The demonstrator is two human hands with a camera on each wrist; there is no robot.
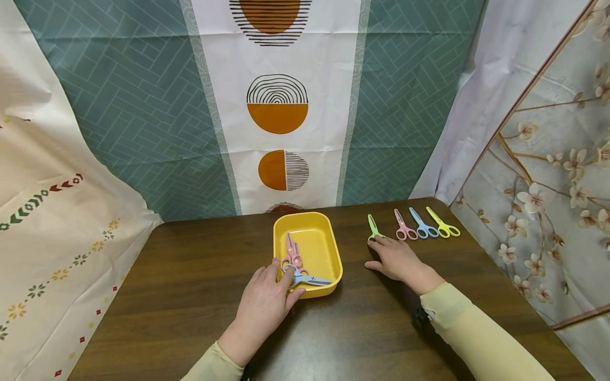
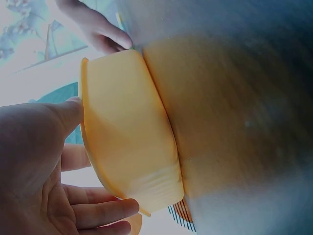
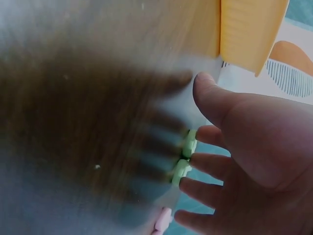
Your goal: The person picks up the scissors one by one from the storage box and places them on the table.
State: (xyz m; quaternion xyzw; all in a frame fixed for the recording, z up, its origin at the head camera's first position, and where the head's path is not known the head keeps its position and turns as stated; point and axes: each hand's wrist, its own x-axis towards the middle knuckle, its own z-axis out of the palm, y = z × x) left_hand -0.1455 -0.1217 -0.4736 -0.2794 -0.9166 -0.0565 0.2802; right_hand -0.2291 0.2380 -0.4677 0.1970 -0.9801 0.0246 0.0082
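On the surface (image 1: 200, 275) we note the yellow tray (image 1: 319, 244) near the far edge. The left grip (image 1: 266, 301), fingers apart, rests on its near-left rim; the right grip (image 1: 398, 260), palm down, fingers apart, touches green scissors (image 1: 372, 223) toward the far-right corner.

Looks forward and down from the head, across the table (image 1: 181, 286) to the cloth (image 1: 405, 95). Peers sideways from the left wrist past the left hand (image 2: 34, 156), close on the tray (image 2: 127, 122). Peers likewise from the right wrist past the right hand (image 3: 264, 152), near the green scissors (image 3: 190, 144). Shares the tray across all three.
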